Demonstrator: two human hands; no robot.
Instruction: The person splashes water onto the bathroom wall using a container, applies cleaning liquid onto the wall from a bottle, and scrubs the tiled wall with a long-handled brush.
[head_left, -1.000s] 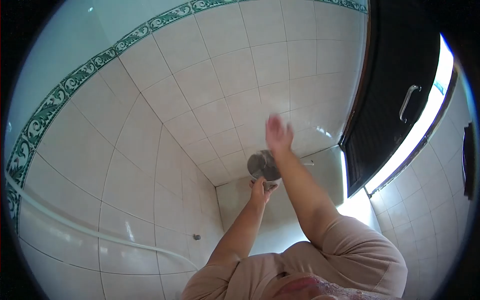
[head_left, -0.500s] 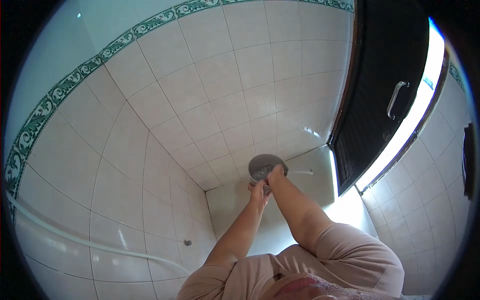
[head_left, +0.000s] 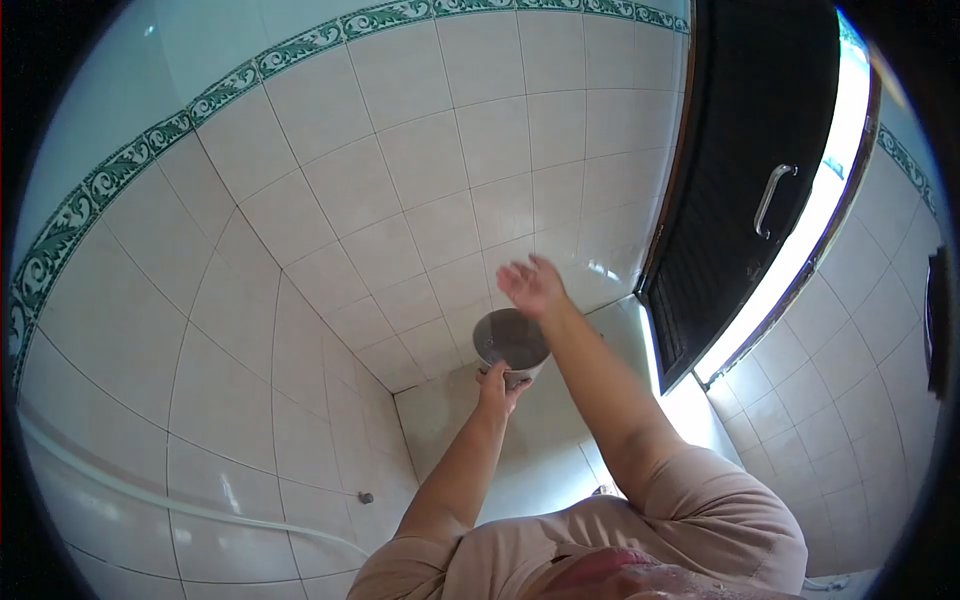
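A round grey bucket (head_left: 490, 331) is held out in front of me, its mouth tilted up toward my head. My left hand (head_left: 498, 384) grips its near side, thumb up by the rim and fingers around the outer wall. Above the bucket's right side, my right hand (head_left: 532, 286) is raised with the fingers spread and nothing in it; it is slightly blurred. The right hand and forearm pass close to the rim. Whether water lies inside the bucket I cannot tell.
Beige tiled walls (head_left: 420, 170) with a green patterned border surround me. A dark door (head_left: 740, 180) with a metal handle (head_left: 771, 200) stands ajar at the right. A pale hose (head_left: 230, 518) runs along the left wall below a small fitting (head_left: 365, 497). Light falls on the floor (head_left: 520, 450).
My right hand has come out of the bucket's mouth and risen above it, fingers opening. The bucket has shifted slightly left in view, still in my left hand.
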